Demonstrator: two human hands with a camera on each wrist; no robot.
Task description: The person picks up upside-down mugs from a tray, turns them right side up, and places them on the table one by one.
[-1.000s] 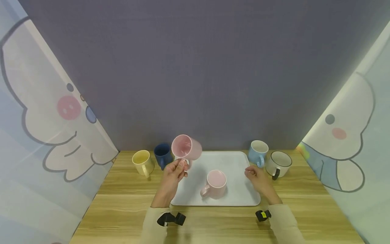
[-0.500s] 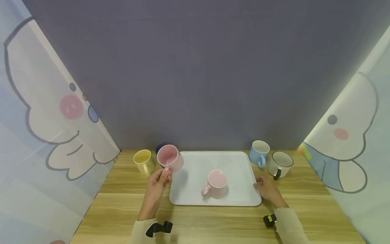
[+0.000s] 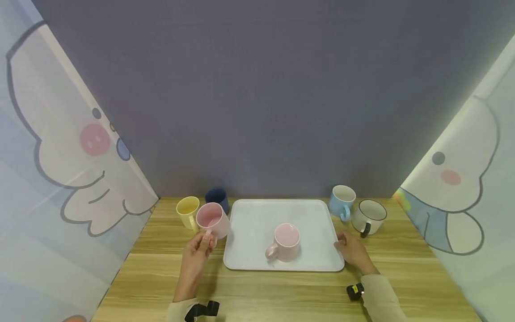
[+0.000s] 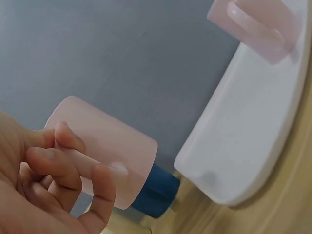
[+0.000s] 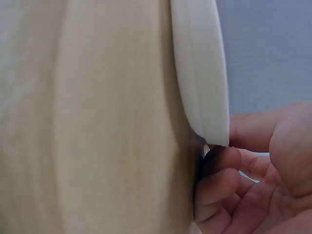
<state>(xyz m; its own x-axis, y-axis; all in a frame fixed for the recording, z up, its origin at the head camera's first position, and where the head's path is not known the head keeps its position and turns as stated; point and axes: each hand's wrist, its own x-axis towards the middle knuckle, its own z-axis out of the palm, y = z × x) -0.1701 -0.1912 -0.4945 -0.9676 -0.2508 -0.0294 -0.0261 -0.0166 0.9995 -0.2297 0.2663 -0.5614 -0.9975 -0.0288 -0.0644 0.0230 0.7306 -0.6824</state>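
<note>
My left hand point(image 3: 194, 255) pinches the handle of a pink mug point(image 3: 220, 226), held above the table just off the tray's left side. The mug is tilted, its mouth facing up and left in the head view. In the left wrist view, thumb and fingers wrap the handle, and the dark blue mug point(image 4: 157, 192) shows partly behind it. A second pink mug point(image 3: 288, 250) stands on the white tray point(image 3: 249, 223), its handle toward the lower left. My right hand point(image 3: 354, 252) grips the tray's right edge, thumb on top and curled fingers under the rim point(image 5: 204, 73).
A yellow mug point(image 3: 186, 219) stands left of the held mug on the wooden table point(image 3: 281, 290). Beyond the tray's right side are a light blue mug point(image 3: 338, 206) and a white mug point(image 3: 372, 223) with black rim and handle. A grey wall point(image 3: 257, 112) rises behind.
My left hand has carried the pink mug left and down, from over the tray's back left corner to beside it. The right hand has come down and right onto the tray's edge.
</note>
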